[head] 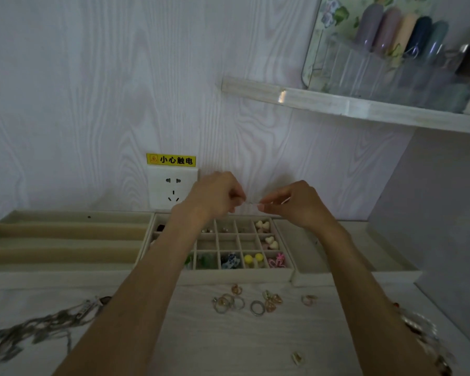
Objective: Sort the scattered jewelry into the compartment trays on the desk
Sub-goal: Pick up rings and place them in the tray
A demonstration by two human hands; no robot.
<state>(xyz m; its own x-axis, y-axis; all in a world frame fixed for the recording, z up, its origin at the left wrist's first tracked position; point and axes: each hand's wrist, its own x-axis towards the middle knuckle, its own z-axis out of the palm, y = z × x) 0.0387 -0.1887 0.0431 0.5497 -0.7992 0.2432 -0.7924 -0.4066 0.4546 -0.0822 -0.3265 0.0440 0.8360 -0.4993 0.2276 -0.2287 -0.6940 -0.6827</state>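
1. I hold both my hands up above the far part of the grid tray (228, 241), in front of the wall.
2. My left hand (215, 195) has its fingers curled in, and its fingertips pinch one end of a tiny shiny piece (251, 202).
3. My right hand (296, 203) pinches the other end of that tiny piece with its thumb and finger. The piece is too small and blurry for me to say what it is.
4. The grid tray has many little square boxes. White hearts (263, 226) sit in the far right box, and more white hearts (271, 242) sit in the box just nearer.
5. In the near row I see green bits (205, 260), a blue and white thing (230, 260), two yellow balls (253, 258) and a pink bow (277, 260).
6. Left of the grid tray is a long tray (65, 240) with soft rolls going across it.
7. On the desk (201, 343), just near the grid tray, lies a bunch of rings (229, 302). Some touch each other. More rings (272, 301) lie right of them, and one ring (308, 299) lies by my right arm.
8. A tangle of chains (33, 329) lies near on the left. Beaded bracelets (423, 337) lie near on the right.
9. One small gold piece (297, 358) lies alone, close to me.
10. A white plug socket (173, 189) is on the wall behind my left hand, with a yellow sign (171, 160) above it.
11. A shelf (350, 107) up on the right holds a clear box of colored tubes (399, 33).
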